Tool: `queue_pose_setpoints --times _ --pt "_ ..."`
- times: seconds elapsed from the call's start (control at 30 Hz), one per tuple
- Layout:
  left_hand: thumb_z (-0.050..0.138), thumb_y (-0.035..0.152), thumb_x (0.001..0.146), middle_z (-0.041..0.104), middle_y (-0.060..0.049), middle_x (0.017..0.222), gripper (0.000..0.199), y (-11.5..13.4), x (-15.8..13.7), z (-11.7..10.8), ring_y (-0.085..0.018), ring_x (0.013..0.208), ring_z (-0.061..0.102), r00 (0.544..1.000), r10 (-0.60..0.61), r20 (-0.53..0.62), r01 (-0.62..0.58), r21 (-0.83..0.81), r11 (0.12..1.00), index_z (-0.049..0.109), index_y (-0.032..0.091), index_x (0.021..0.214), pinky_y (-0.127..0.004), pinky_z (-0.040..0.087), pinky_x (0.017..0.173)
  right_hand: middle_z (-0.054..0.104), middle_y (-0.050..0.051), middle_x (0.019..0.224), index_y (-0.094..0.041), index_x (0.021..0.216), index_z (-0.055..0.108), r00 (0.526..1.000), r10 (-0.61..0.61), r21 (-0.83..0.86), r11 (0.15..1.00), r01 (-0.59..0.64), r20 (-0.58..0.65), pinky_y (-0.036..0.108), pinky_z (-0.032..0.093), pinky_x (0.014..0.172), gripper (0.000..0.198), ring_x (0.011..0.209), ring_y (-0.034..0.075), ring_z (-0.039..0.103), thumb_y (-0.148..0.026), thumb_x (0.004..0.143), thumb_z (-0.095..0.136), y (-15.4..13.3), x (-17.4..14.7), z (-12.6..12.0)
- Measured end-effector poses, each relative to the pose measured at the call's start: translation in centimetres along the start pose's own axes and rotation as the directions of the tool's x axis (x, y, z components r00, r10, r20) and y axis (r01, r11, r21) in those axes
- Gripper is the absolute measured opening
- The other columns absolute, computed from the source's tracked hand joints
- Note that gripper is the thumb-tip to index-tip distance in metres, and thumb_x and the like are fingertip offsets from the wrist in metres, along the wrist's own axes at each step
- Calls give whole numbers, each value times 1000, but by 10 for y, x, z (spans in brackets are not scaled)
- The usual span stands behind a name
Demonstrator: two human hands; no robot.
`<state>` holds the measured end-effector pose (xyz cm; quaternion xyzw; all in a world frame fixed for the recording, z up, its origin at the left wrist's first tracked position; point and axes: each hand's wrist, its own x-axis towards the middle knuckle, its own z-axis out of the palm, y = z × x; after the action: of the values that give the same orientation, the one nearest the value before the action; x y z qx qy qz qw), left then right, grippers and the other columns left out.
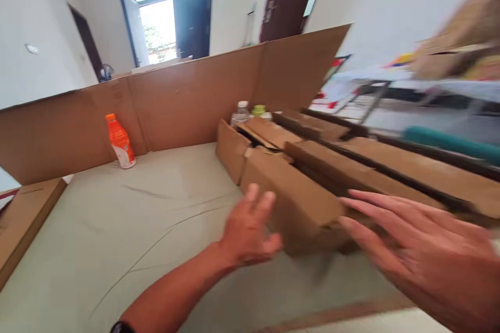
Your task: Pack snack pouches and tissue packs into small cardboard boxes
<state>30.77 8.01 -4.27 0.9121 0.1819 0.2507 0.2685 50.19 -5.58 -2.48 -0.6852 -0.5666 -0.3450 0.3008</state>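
Several long brown cardboard pieces, folded into box-like channels, lie side by side on the right of the table. My left hand (250,229) is at the left side of the nearest cardboard channel (289,187), fingers apart; whether it touches the cardboard I cannot tell. Over the near end of the channels is my right hand (422,239), fingers stretched out and a little blurred, close to the corner of that channel. Nothing shows in either hand. A clear bottle (242,112) with a white cap and a green-capped container (259,111) stand behind the cardboard, partly hidden.
An orange bottle (120,143) stands at the back left of the cloth-covered table (164,229). A tall cardboard wall (195,93) runs along the back. At the left edge lies a flat cardboard box (31,218). Another table (390,73) with boxes is beyond, on the right.
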Motion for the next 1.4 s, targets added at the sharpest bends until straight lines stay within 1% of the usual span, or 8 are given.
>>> queue_pose_setpoints --times 0.23,0.4,0.53,0.67,0.8,0.87,1.07,1.4 --pt "71 24 73 33 -25 165 85 -37 -64 -28 -42 147 43 989 -149 25 148 41 988 42 15 152 -60 42 117 77 16 94 -12 129 61 994 -108 -141 985 104 -19 41 46 73 53 84 29 71 -50 107 31 -36 15 -1" --pt "67 22 78 32 -23 166 82 -46 -98 -48 -38 150 39 979 -201 -25 202 65 977 38 18 155 -57 42 118 77 14 110 -15 148 47 994 -102 87 991 105 -34 41 52 79 52 89 27 73 -44 106 41 -55 15 7" --pt "57 13 86 20 -21 170 79 -37 -68 -52 -36 155 29 992 41 -116 -25 135 990 28 22 159 -61 35 120 74 9 125 -21 139 59 991 -51 296 955 11 127 43 53 95 41 110 25 71 -34 105 40 -61 20 3" --pt "49 -1 85 30 -20 166 71 -16 -5 -32 -34 153 34 899 396 -187 -334 292 896 39 21 152 -56 45 115 77 5 118 -26 119 74 960 -64 432 900 -63 272 40 56 97 39 115 23 70 -26 103 38 -43 26 2" --pt "49 1 90 52 -17 151 36 -11 35 -13 -33 142 48 876 426 -226 -357 291 888 65 19 116 -54 51 110 70 9 132 -25 117 76 934 -55 363 928 -82 353 43 53 104 40 124 26 65 -27 101 39 -13 43 5" --pt "50 3 91 63 -14 136 28 -15 39 -9 -30 132 56 878 410 -246 -345 267 900 67 20 103 -52 55 106 62 15 142 -22 127 71 887 17 186 976 -116 462 45 54 102 40 125 30 63 -35 98 46 -2 56 11" --pt "49 2 92 72 -9 113 30 -22 33 -6 -26 120 61 877 414 -244 -364 224 904 68 21 102 -46 59 102 61 23 128 -20 145 55 563 103 -140 990 23 820 50 53 87 53 110 38 65 -35 94 56 -8 81 39" --pt "47 1 91 75 -9 114 29 -21 36 -5 -26 123 62 884 434 -174 -392 230 891 67 19 101 -43 58 103 68 13 104 -18 106 72 529 83 -73 997 -40 844 28 46 72 22 90 23 69 -20 91 55 -6 87 66"
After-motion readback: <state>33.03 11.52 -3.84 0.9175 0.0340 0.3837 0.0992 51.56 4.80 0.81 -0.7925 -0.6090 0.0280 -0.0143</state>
